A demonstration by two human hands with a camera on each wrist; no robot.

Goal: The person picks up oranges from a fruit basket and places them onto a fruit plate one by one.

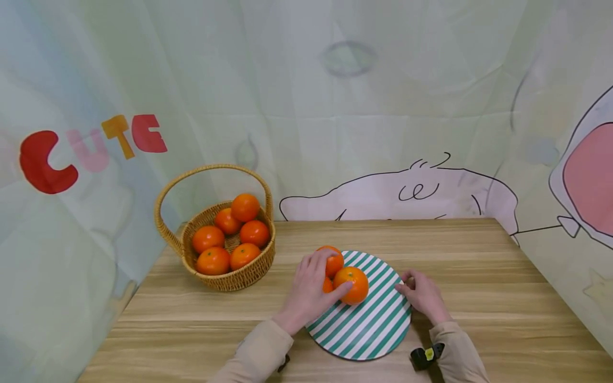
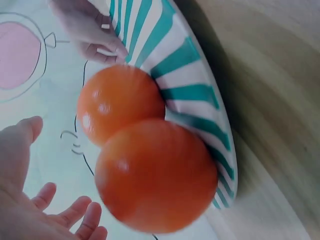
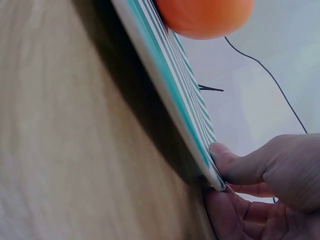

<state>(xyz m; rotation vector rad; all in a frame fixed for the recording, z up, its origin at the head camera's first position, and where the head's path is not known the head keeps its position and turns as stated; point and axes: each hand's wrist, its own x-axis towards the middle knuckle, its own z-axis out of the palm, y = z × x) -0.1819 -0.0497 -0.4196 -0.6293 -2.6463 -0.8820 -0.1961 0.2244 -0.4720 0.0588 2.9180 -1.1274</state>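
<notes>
Found three oranges [image 1: 358,283] grouped on left part of striped round board [image 1: 369,330], just right of left hand [image 1: 308,287] and farther from right hand [image 1: 423,294]. Observed left fingers spread apart, right thumb and fingers pinching board's right rim.

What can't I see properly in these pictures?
- Head view: the left side of one orange on the plate, behind the left hand.
- Head view: parts of the basket floor, under the basket's oranges.
- Right wrist view: the upper part of an orange, cut off by the top edge.
</notes>
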